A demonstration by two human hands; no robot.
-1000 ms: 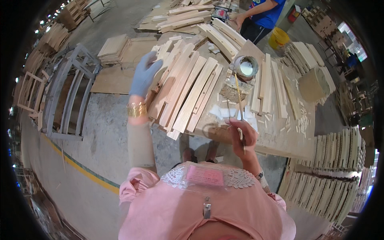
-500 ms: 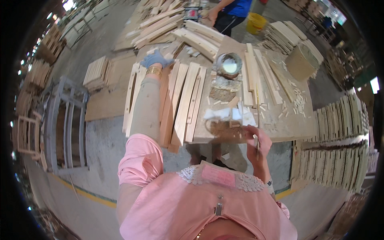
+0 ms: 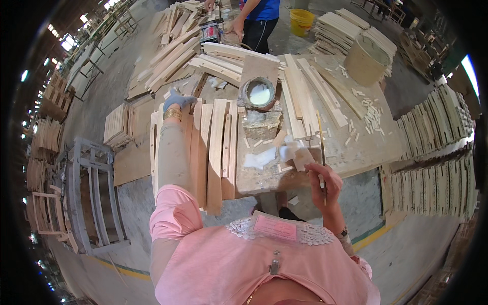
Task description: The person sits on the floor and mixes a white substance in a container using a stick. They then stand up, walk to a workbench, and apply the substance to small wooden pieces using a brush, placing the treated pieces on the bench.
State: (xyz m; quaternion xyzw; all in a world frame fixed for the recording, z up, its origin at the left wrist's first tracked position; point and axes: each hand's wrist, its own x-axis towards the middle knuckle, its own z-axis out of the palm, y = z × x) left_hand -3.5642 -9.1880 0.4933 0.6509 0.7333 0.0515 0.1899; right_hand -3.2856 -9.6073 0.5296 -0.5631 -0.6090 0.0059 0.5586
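I see my left hand (image 3: 179, 100), in a blue glove, stretched far forward, fingers curled over the top end of a curved wooden slat (image 3: 194, 147) on the workbench (image 3: 356, 147). My right hand (image 3: 325, 179) pinches a thin stick (image 3: 321, 145) upright, near the bench's front edge.

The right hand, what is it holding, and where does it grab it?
The right hand holds a thin stick near its lower end, upright over the table edge. The gloved left hand rests on the wooden slats; a grip cannot be told.
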